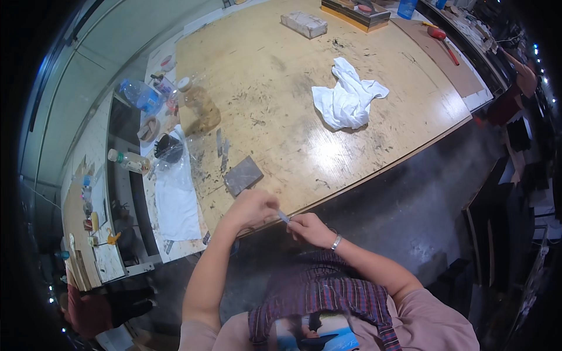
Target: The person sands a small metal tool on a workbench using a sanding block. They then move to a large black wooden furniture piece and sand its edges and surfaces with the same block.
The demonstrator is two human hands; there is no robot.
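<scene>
At the near edge of the worktable, my right hand (310, 230) pinches one end of a narrow, flat grey strip (283, 216). My left hand (252, 209) is at the strip's other end, fingers curled closed around it; that end is hidden by the fingers. Just beyond the left hand lies a grey rectangular block (244, 176). Similar thin grey strips (222, 149) rest on the wood farther back. A crumpled white cloth (346, 98) is on the table, ahead and to the right of both hands.
On the worktable (275, 99), a pale block (304, 24) and a dark-edged box (355, 13) stand at the far side. Bottles (140, 95), a clear jar (199, 105), a black brush (168, 148) and a white towel (177, 205) line the left. A red-handled tool (445, 41) lies far right.
</scene>
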